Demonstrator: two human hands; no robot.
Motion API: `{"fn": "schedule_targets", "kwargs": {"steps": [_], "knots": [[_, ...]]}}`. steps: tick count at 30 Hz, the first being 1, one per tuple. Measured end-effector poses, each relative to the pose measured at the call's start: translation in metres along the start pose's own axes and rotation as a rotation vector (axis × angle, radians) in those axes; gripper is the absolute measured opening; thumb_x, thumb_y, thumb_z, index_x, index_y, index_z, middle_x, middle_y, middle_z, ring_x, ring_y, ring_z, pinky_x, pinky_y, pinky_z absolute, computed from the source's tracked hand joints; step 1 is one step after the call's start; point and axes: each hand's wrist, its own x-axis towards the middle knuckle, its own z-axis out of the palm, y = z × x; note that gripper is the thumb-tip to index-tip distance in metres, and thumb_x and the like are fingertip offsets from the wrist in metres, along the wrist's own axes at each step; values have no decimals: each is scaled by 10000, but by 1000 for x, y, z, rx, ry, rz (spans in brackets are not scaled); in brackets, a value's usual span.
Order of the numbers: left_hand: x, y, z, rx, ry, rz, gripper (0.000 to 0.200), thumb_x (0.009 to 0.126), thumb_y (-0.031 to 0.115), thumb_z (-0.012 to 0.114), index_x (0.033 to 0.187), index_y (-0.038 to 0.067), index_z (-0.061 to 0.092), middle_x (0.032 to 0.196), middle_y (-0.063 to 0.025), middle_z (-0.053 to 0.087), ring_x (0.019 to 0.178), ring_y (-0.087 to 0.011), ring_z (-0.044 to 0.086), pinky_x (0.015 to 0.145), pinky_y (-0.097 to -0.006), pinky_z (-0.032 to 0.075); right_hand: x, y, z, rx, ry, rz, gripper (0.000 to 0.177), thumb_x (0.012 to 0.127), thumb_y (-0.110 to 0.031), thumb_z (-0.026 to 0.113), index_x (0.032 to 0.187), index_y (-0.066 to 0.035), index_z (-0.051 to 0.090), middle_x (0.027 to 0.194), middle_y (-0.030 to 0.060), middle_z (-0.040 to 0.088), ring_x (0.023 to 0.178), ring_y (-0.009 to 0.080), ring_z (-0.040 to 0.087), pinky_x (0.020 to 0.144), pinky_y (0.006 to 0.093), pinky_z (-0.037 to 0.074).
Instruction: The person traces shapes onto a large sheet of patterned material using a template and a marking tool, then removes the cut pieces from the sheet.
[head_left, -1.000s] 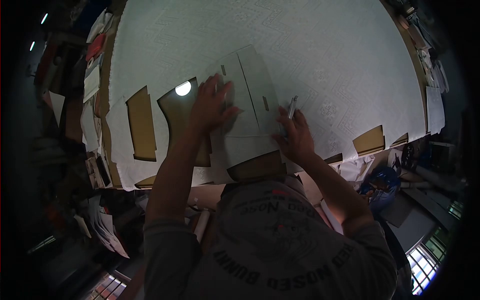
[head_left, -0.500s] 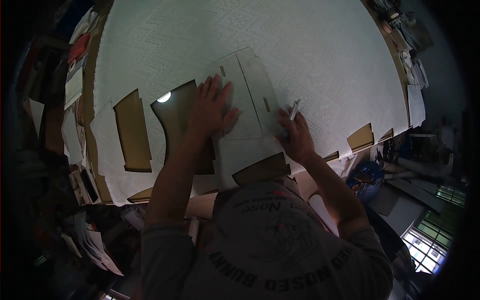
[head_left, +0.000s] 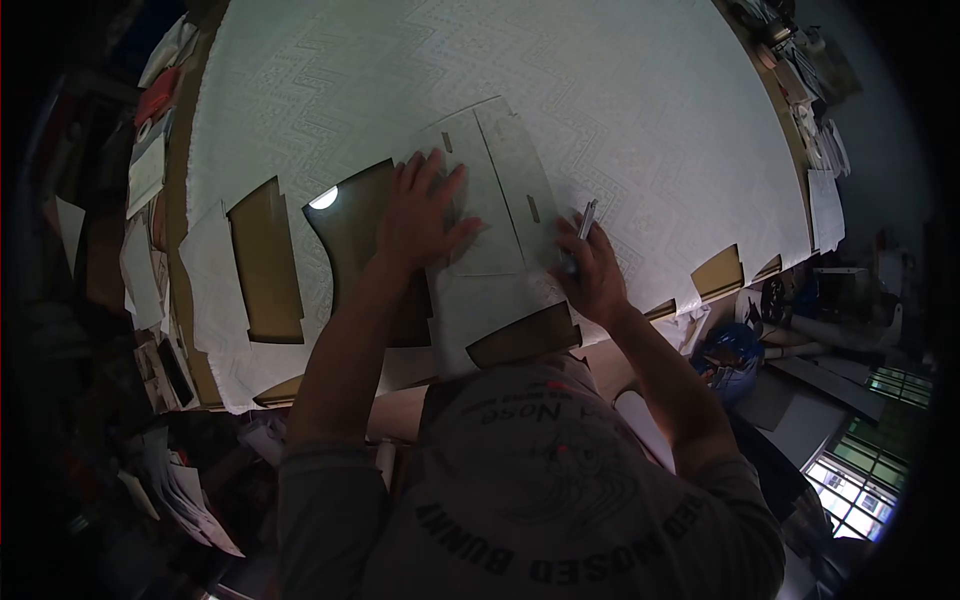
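White patterned sheet (head_left: 620, 100) fills the upper frame. At centre lies a pale template (head_left: 505, 185), its long axis running from lower centre to upper centre. The left hand (head_left: 420, 215) presses flat on it, fingers spread. The right hand (head_left: 592, 272), at the template's right edge, is closed around a slim tool (head_left: 587, 216) whose free end points to the upper right.

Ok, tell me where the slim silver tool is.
Head view: the slim silver tool is gripped in the right hand, at the right edge of the card template that the left hand presses flat on the white sheet.
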Motion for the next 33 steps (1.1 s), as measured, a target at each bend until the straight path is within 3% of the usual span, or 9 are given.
{"fn": "schedule_targets", "kwargs": {"steps": [5, 8, 33], "knots": [[1, 0, -1, 8, -11, -4, 803, 869, 634, 714, 1494, 150, 571, 1598, -236, 405, 1484, -488, 353, 1238, -641, 240, -1, 0, 0, 29, 10, 28, 572, 754, -111, 869, 1231, -101, 554, 1488, 166, 591, 1404, 466, 490, 1180, 563, 398], [0, -1, 1, 6, -15, 0, 815, 862, 638, 719, 1498, 152, 566, 1600, -236, 402, 1486, -486, 351, 1241, -642, 234, -2, 0, 0, 37, 11, 32, 566, 781, -109, 860, 1257, -80, 556, 1509, 149, 580, 1456, 438, 446, 1193, 542, 394], [1, 0, 1, 12, 3, -8, 820, 845, 644, 742, 1483, 154, 585, 1610, -224, 414, 1477, -479, 382, 1216, -639, 280, -5, 2, 1, 52, 52, 30, 554, 807, -157, 870, 1265, -81, 569, 1459, 153, 623, 1442, 439, 465, 1173, 538, 419]]}}
